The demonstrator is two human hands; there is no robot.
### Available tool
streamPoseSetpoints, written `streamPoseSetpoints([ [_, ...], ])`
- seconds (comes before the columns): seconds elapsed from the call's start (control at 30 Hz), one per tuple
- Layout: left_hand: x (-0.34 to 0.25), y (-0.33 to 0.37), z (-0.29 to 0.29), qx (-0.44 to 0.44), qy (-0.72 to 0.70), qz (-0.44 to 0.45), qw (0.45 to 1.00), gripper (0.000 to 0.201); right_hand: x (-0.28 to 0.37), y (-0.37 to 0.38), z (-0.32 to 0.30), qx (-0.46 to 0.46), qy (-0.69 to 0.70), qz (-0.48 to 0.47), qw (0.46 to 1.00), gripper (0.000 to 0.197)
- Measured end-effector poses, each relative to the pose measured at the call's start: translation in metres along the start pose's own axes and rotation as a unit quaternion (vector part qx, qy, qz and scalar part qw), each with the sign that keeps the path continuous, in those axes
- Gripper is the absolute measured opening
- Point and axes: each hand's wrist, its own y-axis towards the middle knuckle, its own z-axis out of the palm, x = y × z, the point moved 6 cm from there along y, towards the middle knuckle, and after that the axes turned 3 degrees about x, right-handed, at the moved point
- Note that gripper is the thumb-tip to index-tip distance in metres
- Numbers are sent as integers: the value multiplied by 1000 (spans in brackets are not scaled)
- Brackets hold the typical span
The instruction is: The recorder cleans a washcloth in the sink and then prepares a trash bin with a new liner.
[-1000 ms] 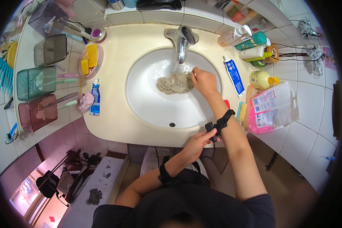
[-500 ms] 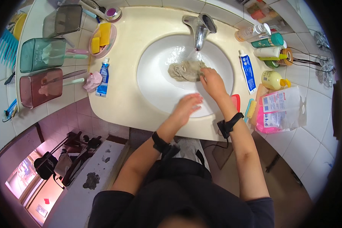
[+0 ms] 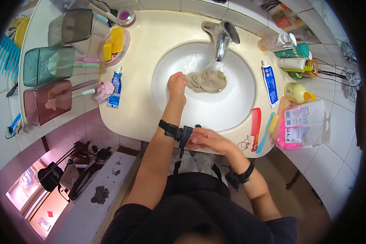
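Looking down from the wearer's head: a white oval basin (image 3: pixel 215 112) is set in a cream counter (image 3: pixel 130 118). In the back half of the basin lies a crumpled grey-beige cloth (image 3: pixel 207 81), apparently soaked, its long axis running left to right across the basin. A chrome faucet (image 3: pixel 221 42) stands at the basin's far rim, with what looks like a thin stream of water falling toward the cloth.

The left hand (image 3: pixel 177 88) is clearly the nearer one. It is over the basin's left side, at the cloth's left end, so the cloth stretches away to its right. Its fingers are curled inward; whether they pinch the cloth's edge or only rest beside it, I cannot tell.

The right hand (image 3: pixel 209 140) is at the basin's near rim, with the cloth well beyond it, toward the far rim. Its fingers are half bent and point left, at a black device (image 3: pixel 185 136) strapped to the left forearm. Whether they grip it is unclear.

Right of the basin lie a red comb (image 3: pixel 255 128) and a blue-and-white tube (image 3: pixel 269 83).
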Motion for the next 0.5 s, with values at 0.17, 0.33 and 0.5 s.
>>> streamPoseSetpoints([
  [0.17,4,5,1,-44,245,143,958,34,6,12,39,-149,24,-57,987,34],
  [0.33,-18,-51,59,61,608,503,611,29,-12,6,37,-195,85,-12,977,35],
  [0.5,8,-80,71,236,609,539,532,26,-25,8,45,-171,112,-27,978,39],
])
